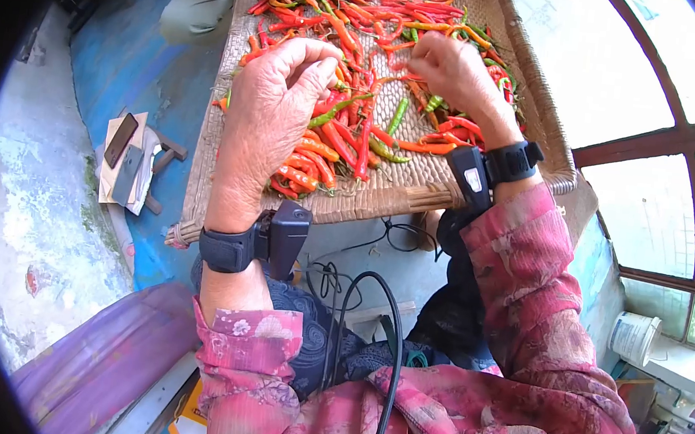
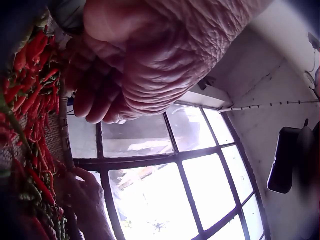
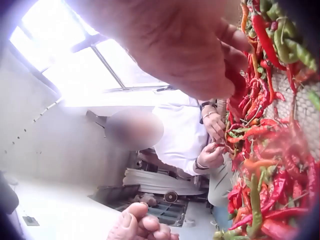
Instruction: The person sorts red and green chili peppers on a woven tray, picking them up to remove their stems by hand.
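Observation:
Red, orange and green chili peppers lie spread over a woven tray. Above the near left part of them is my left hand, its fingers curled and the thumb close to the index fingertip. No pepper shows in it, and the right wrist view shows the same left hand with bent fingers. Farther right, my right hand reaches over the peppers with bent fingers, pinching a thin orange-red chili pepper at the fingertips. In the right wrist view, red shows under its fingers, blurred.
Another person's hands work at the tray's far side. Paned windows stand to the right. Two phones lie on a small stool at left. A black cable runs past my lap, and a white bucket stands at right.

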Demonstrator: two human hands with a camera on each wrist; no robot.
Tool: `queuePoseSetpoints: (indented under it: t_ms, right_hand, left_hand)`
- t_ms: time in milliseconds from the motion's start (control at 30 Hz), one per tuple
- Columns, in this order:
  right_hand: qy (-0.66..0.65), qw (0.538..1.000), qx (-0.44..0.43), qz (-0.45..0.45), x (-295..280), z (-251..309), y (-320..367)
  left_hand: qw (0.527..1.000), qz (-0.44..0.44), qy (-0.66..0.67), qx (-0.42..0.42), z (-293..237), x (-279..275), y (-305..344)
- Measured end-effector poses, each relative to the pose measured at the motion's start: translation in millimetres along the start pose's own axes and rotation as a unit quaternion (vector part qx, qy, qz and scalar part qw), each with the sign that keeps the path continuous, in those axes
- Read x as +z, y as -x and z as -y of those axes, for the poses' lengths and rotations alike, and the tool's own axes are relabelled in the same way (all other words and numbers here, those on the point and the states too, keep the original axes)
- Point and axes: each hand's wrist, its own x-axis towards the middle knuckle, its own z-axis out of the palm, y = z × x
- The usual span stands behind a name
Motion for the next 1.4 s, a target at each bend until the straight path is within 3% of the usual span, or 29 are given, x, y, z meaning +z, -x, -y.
queuePoseSetpoints:
  t_ms: [67,100,133,200,233,267,367,467,533,667,733,833,867,933,1000,1033,1067,1133,1200,1333,1400]
  right_hand:
    - [0.117,0.967,-0.029,-0.222,7.1,-20.5,-3.8]
    - [0.191,0.948,0.027,-0.254,2.8,-9.1,-1.6]
    - [0.192,0.947,0.026,-0.257,5.6,-6.8,-1.5]
    - [0.129,0.990,0.057,0.031,18.6,-8.3,0.9]
    - [0.146,0.973,0.028,0.176,26.4,-10.6,1.8]
    - [0.104,0.964,0.042,0.241,38.5,-20.7,8.0]
    - [0.103,0.954,-0.028,0.279,56.6,-25.8,8.3]
    - [0.182,0.929,0.042,0.320,72.6,-9.5,0.4]
    - [0.151,0.953,0.085,0.249,76.0,-3.7,6.5]
    - [0.121,0.959,0.084,0.243,81.4,-0.9,5.8]
    - [0.091,0.977,0.040,0.186,84.8,-12.6,11.5]
    - [0.096,0.988,0.085,0.081,83.0,-20.7,-0.7]
    - [0.127,0.990,0.013,0.052,72.8,-26.2,-2.1]
    - [0.076,0.995,0.063,0.000,42.4,-17.1,-10.1]
    - [0.143,0.976,0.081,-0.146,22.5,-16.4,-9.6]
    - [0.246,0.949,0.046,-0.191,17.7,-15.2,-6.5]
    - [0.247,0.949,0.046,-0.191,18.8,-14.7,-5.8]
    - [0.224,0.965,0.074,-0.110,29.7,-13.0,-10.3]
    - [-0.013,0.993,0.098,0.068,48.4,-11.0,-13.8]
    - [0.069,0.978,0.121,0.156,78.8,-10.2,-19.1]
    - [0.022,0.980,0.142,0.137,101.0,-21.1,-22.2]
  left_hand:
    - [1.000,0.009,-0.003,-0.008,2.0,-0.5,2.9]
    - [1.000,0.014,-0.008,-0.011,1.3,-2.2,1.9]
    - [1.000,0.013,-0.010,-0.007,-0.2,-2.5,1.2]
    - [1.000,0.008,-0.016,-0.024,-2.2,-2.7,2.4]
    - [0.999,0.010,-0.031,-0.020,-1.3,-4.2,2.1]
    - [0.999,0.009,-0.031,-0.024,0.4,-4.5,2.5]
    - [1.000,-0.015,-0.021,0.006,3.1,-1.6,1.3]
    - [0.999,-0.004,-0.027,0.020,2.6,-0.8,1.6]
    - [0.999,0.000,-0.044,0.026,3.7,2.5,0.9]
    - [0.999,0.003,-0.041,0.029,0.9,4.2,-0.4]
    - [0.999,0.010,-0.044,0.028,0.3,3.7,-0.5]
    - [0.999,0.002,-0.030,0.018,3.0,1.7,0.4]
    - [0.999,-0.004,-0.027,0.021,4.4,0.9,-0.4]
    - [0.999,-0.009,-0.025,0.025,3.1,-1.3,-1.1]
    - [0.999,0.008,-0.041,-0.007,-2.0,-3.3,0.1]
    - [0.999,0.008,-0.040,-0.006,-2.0,-3.2,0.3]
    - [0.999,0.007,-0.038,-0.005,-1.1,-3.1,0.6]
    - [0.999,0.002,-0.037,-0.002,2.1,-3.0,0.2]
    - [0.998,-0.015,-0.046,0.034,5.1,-1.1,-0.1]
    - [0.998,-0.023,-0.059,0.030,0.6,-3.4,0.4]
    - [0.997,-0.032,-0.055,0.044,-1.9,-5.0,0.5]
